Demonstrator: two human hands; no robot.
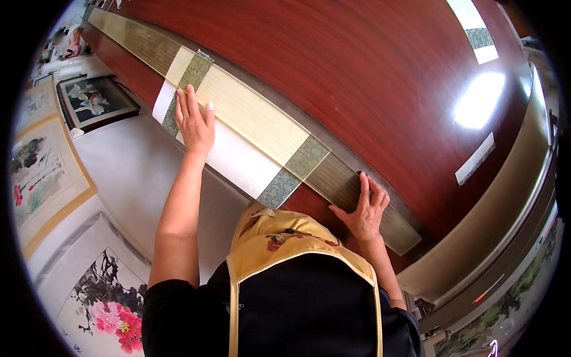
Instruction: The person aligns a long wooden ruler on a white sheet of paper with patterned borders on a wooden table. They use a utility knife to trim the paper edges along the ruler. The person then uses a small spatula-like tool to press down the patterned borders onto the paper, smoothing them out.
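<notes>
A long, see-through yellowish ruler (253,113) with fine parallel lines lies slantwise over a white paper strip (232,157). Green patterned bands, one at the left (196,71) and one at the right (306,156), cross the strip near its ends. My left hand (195,126) rests flat on the left part of the strip, fingers stretched out and fingertips at the ruler's near edge. Toward the ruler's right end, my right hand (367,211) reaches across it with thumb and fingers apart. A small dark thing, too small to name, shows at its fingertip.
Beneath the ruler runs a dark grey mat (395,205) on the reddish-brown table (357,71). Patterned-and-white offcuts lie at the upper right (480,37) and right (476,159). Framed flower art (95,101) and flower paintings (110,303) stand at the left.
</notes>
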